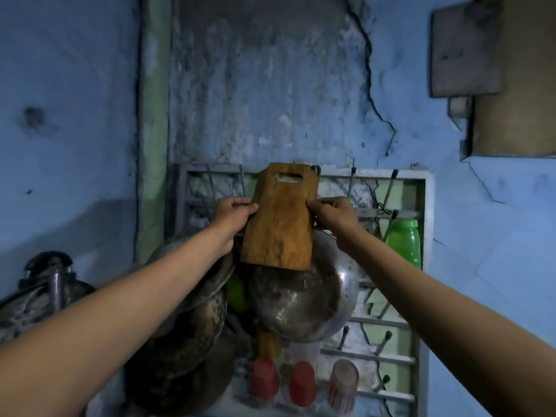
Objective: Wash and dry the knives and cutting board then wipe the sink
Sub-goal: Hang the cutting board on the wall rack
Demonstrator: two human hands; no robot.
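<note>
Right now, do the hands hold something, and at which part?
Both hold the wooden cutting board: the left hand pinches its left edge and the right hand its right edge, about mid-height, below the handle slot.

The cutting board (pixel 278 218) covers the top of the big steel bowl (pixel 304 299) mid-frame, and both hands' fingertips wrap out of sight behind its edges. Lower left, the dark pots (pixel 180 341) run off the bottom edge. Something green (pixel 236 291) between the pans is too hidden to identify.

Dim bluish light, soft blur throughout, wide-angle bending at edges
</note>
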